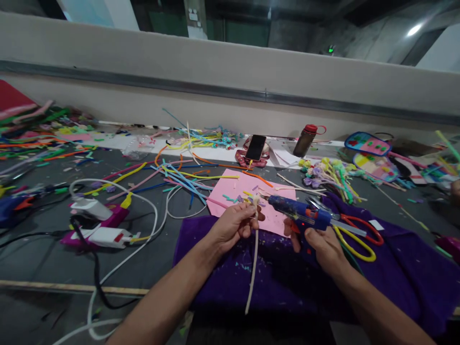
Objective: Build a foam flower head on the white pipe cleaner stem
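My left hand (235, 223) is closed in a pinch around the upper end of a cream pipe cleaner (254, 268), whose long stem hangs down in front of the purple cloth (208, 282). A small pale tuft tops the stem at my fingertips. In my right hand (321, 247) is a blue hot glue gun (300, 209), gripped by its handle with a small red light showing. The gun's nozzle points left, close to the tuft; whether they touch I cannot tell. Beneath both lies a pink sheet (224, 189) strewn with coloured scraps.
Scissors with red and yellow handles (355, 244) lie right of the glue gun. Loose pipe cleaners (176, 175) spread leftward, near power strips (97, 235) with white cables. Behind are a phone (256, 147), a red-capped bottle (304, 141) and a bunch of pipe-cleaner flowers (332, 172).
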Available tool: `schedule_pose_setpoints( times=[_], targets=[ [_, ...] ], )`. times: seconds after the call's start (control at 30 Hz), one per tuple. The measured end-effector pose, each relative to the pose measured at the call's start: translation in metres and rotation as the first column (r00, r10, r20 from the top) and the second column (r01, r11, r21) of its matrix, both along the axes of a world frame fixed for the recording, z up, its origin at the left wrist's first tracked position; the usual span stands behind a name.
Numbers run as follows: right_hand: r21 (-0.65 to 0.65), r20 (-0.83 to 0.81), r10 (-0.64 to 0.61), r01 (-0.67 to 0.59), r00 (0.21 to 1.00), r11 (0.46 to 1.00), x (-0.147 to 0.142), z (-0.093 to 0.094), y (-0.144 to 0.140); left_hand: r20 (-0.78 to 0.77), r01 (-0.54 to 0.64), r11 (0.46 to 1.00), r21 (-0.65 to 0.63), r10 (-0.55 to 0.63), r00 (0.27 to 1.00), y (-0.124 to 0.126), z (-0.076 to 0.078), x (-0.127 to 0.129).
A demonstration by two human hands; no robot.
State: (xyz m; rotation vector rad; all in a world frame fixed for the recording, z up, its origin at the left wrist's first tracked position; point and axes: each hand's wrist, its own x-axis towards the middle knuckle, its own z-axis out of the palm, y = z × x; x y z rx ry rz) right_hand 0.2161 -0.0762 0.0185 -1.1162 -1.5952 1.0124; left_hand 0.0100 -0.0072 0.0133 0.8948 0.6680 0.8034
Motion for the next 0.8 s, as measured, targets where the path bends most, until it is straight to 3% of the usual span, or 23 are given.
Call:
schedule_pose_setpoints(
  times=[0.2,0.53,0.8],
  targets=[
    [0.028,0.013,0.016,-0.016,1.000,0.999,0.0013,-0.0012,-0.0010,0.034,-0.058,0.998,0.008,0.058,0.998,0.0016,-0.0009,-0.0010],
    [0.020,-0.047,0.003,-0.002,0.999,1.000,0.0025,0.0026,0.0000,0.117,-0.131,0.984,-0.122,0.145,0.983,0.0077,-0.0022,-0.0058],
    [0.015,-0.011,0.035,-0.035,0.999,0.999,-0.0016,-0.0016,0.0019,0.097,-0.082,0.986,-0.143,0.096,0.991,0.0094,-0.0067,-0.0046]
  ],
)
